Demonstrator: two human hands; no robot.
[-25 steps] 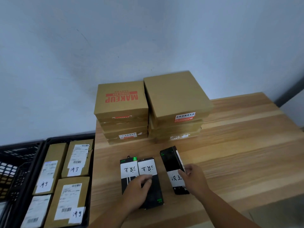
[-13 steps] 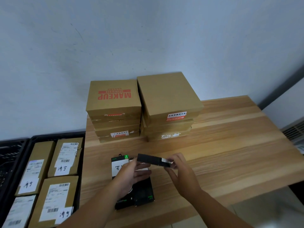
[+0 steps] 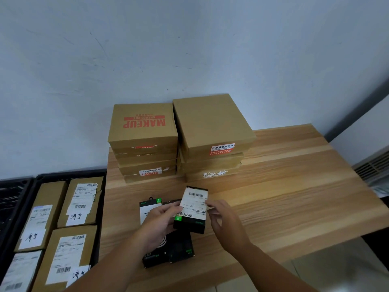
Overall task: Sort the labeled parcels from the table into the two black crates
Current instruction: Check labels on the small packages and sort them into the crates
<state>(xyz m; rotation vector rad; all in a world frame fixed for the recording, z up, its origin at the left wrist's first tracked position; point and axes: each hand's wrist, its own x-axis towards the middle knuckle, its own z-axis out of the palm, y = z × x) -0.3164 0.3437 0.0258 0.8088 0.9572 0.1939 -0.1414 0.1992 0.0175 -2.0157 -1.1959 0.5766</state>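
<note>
Parcel (image 3: 193, 207) looked light and rigid to me; its long edges suited gripping, where my left hand (image 3: 162, 220) and right hand (image 3: 223, 218) pinched it.

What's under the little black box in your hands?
Two more black parcels lie on the wooden table below the held box. The left hand hides most of their white labels.
</note>
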